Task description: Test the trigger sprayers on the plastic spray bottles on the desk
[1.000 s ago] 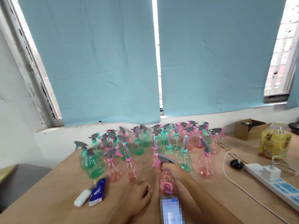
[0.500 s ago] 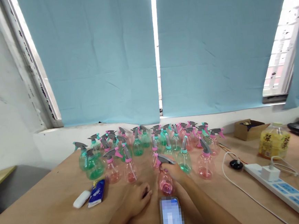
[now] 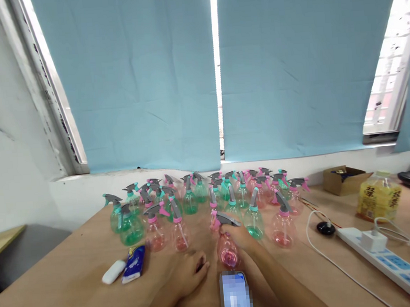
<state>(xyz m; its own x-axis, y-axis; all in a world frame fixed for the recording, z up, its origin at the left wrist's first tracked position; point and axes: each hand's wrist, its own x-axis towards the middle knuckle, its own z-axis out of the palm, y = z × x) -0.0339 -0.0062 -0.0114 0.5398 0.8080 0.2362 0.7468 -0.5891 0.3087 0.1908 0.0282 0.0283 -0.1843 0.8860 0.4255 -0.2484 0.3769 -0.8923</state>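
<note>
While the left hand [image 3: 189, 273] rests flat, fingers apart, the right hand's [image 3: 240, 236] grip clamps an unlabelled pink spray bottle [image 3: 227, 246].

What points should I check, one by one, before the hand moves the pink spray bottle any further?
1. Right hand grips the pink spray bottle at its neck: ok.
2. Bottle stands upright on the table: ok.
3. Left hand lies flat on the table, apart from the bottle: ok.
4. Room around the bottle: not ok, the other spray bottles stand close behind it.
5. White cable and power strip lie well to the right: ok.
6. Spray head screwed tight: cannot tell.
</note>
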